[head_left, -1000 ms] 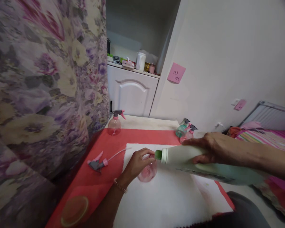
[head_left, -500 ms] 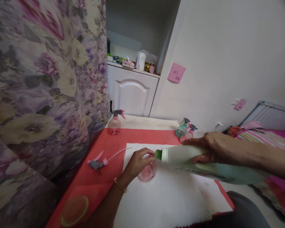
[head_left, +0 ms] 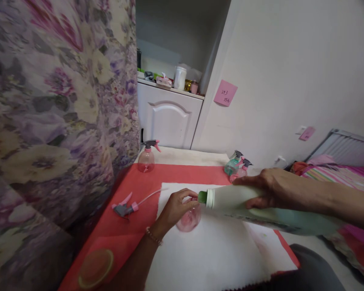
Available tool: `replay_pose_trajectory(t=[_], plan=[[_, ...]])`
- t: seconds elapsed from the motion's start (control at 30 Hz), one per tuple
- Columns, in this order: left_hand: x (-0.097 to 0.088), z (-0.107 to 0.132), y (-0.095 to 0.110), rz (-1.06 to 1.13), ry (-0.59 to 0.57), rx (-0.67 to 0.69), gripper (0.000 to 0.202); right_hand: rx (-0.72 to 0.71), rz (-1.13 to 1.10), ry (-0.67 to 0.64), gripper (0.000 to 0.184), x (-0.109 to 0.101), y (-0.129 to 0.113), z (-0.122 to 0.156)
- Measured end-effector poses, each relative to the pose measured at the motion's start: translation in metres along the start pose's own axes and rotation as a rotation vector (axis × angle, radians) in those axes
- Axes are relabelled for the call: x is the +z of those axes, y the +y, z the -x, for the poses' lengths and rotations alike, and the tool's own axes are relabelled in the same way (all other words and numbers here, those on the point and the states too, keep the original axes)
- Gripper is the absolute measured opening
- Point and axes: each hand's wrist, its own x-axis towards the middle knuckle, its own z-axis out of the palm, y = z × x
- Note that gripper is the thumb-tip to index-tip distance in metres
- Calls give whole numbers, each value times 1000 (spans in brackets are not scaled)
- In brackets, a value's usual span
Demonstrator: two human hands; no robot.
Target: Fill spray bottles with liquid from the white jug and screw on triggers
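My left hand (head_left: pixel 175 208) is wrapped round the neck of a small clear pink bottle (head_left: pixel 189 220) that stands on a white cloth (head_left: pixel 212 250). My right hand (head_left: pixel 269 186) grips a large pale green and white bottle (head_left: pixel 261 210), tipped almost level. Its green spout (head_left: pixel 202 197) sits right over the pink bottle's mouth. A loose spray head (head_left: pixel 125 207) with a white tube lies on the red cover (head_left: pixel 145 182) to the left of my left hand.
A pink spray bottle (head_left: pixel 147 156) stands at the far left of the red cover. Two more spray bottles (head_left: pixel 237 165) stand by the wall. A round lid (head_left: pixel 95 267) lies near the front left corner. A flowered curtain (head_left: pixel 54 109) hangs close on the left; bedding (head_left: pixel 346 173) lies at right.
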Motion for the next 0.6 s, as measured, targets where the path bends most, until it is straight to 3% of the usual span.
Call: replay_pose_trajectory(t=[0.6], plan=[[0, 0, 1, 3, -3, -5, 12, -34, 69, 28, 46, 4, 5, -2]])
